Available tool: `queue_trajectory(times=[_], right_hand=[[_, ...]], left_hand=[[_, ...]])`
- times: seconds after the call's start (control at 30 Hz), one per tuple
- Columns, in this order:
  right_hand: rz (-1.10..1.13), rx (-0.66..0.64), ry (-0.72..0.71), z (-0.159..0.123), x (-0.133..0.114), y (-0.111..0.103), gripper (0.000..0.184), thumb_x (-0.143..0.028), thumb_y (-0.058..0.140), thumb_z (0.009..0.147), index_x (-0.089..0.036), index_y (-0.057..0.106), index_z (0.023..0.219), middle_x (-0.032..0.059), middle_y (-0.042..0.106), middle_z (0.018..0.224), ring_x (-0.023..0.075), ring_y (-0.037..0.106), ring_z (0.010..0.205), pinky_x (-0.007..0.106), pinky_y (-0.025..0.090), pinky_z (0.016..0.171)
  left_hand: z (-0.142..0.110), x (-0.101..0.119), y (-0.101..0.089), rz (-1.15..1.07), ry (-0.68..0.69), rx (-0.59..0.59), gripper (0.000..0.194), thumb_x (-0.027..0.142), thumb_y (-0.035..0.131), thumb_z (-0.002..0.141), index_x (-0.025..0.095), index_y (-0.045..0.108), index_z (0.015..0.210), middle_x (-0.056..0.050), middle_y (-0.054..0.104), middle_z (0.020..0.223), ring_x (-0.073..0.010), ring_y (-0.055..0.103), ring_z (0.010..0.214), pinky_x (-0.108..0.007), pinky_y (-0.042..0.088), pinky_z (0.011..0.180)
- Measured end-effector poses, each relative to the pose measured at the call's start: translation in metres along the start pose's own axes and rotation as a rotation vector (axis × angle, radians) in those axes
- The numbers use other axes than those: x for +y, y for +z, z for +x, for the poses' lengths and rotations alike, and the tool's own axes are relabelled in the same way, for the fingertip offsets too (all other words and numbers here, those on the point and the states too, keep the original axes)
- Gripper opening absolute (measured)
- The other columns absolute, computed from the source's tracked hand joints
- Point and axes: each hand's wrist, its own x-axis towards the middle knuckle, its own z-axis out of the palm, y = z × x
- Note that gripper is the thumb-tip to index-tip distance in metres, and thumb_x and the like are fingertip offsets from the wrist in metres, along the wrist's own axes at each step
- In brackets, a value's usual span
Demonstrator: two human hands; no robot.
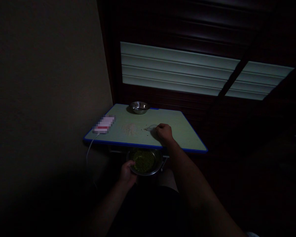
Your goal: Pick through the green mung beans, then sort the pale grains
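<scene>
My left hand [128, 173] grips the near left rim of a metal bowl [158, 163] below the table's front edge, thumb over the rim. Small green beans [143, 161], which look like mung beans, lie inside it. Over the table, my right hand [164, 132] is closed on a thin, pale, spoon-like utensil [151, 126] pointing left. Several small dark bits [145, 129] lie by the utensil's tip. Left of them a loose patch of pale grains [130, 128] is spread on the tabletop. The dim light hides finer detail.
A small metal bowl [139, 108] stands at the back of the pale, blue-edged table [185, 131]. At the left lies a blurred-out pinkish device [104, 124] with a white cable [88, 151] hanging over the edge. A wall is at the left, dark slatted panels behind.
</scene>
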Motion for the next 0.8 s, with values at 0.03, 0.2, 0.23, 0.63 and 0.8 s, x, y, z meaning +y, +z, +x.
queue_trajectory(times=[0.03, 0.2, 0.23, 0.63, 0.8], right_hand=[[-0.004, 0.004, 0.007, 0.0003, 0.0004, 0.0002, 0.024, -0.026, 0.05, 0.067, -0.015, 0.071, 0.07, 0.0038, 0.065, 0.063, 0.0142, 0.056, 0.061, 0.024, 0.037, 0.057], [0.043, 0.002, -0.037, 0.0034, 0.0052, 0.0032, 0.024, -0.028, 0.049, 0.068, -0.016, 0.069, 0.07, 0.0027, 0.064, 0.064, 0.0144, 0.055, 0.062, 0.025, 0.038, 0.059], [0.056, -0.002, -0.056, 0.004, 0.0062, 0.0038, 0.024, -0.029, 0.049, 0.068, -0.016, 0.069, 0.069, 0.0025, 0.064, 0.064, 0.0145, 0.055, 0.062, 0.025, 0.038, 0.06], [0.164, -0.022, -0.053, 0.0031, 0.0071, 0.0052, 0.022, -0.03, 0.048, 0.067, -0.016, 0.065, 0.067, -0.0005, 0.059, 0.06, 0.0138, 0.052, 0.061, 0.024, 0.037, 0.057], [0.126, -0.024, -0.07, 0.0032, 0.0057, 0.004, 0.022, -0.029, 0.048, 0.066, -0.016, 0.066, 0.068, 0.0004, 0.061, 0.062, 0.0138, 0.053, 0.061, 0.025, 0.037, 0.059]], left_hand=[[-0.0001, 0.0001, 0.0001, -0.001, 0.001, 0.002, 0.04, 0.008, 0.05, 0.061, 0.011, 0.07, 0.095, -0.009, 0.073, 0.072, -0.0223, 0.069, 0.07, -0.033, 0.057, 0.067], [0.0008, 0.0006, -0.0009, 0.001, -0.001, 0.016, 0.04, 0.007, 0.05, 0.062, 0.01, 0.07, 0.096, -0.01, 0.073, 0.072, -0.0217, 0.068, 0.067, -0.033, 0.056, 0.065], [0.0008, 0.0006, -0.001, 0.002, -0.003, 0.019, 0.04, 0.007, 0.05, 0.062, 0.01, 0.07, 0.096, -0.01, 0.073, 0.072, -0.0217, 0.068, 0.067, -0.033, 0.056, 0.065], [0.0025, -0.0007, -0.0032, 0.01, 0.01, -0.019, 0.035, 0.008, 0.051, 0.061, 0.008, 0.07, 0.091, -0.011, 0.073, 0.073, -0.023, 0.069, 0.071, -0.036, 0.057, 0.071], [0.0031, -0.0005, -0.0025, 0.01, 0.011, 0.008, 0.035, 0.007, 0.049, 0.062, 0.009, 0.07, 0.09, -0.01, 0.073, 0.073, -0.0214, 0.069, 0.067, -0.032, 0.056, 0.064]])
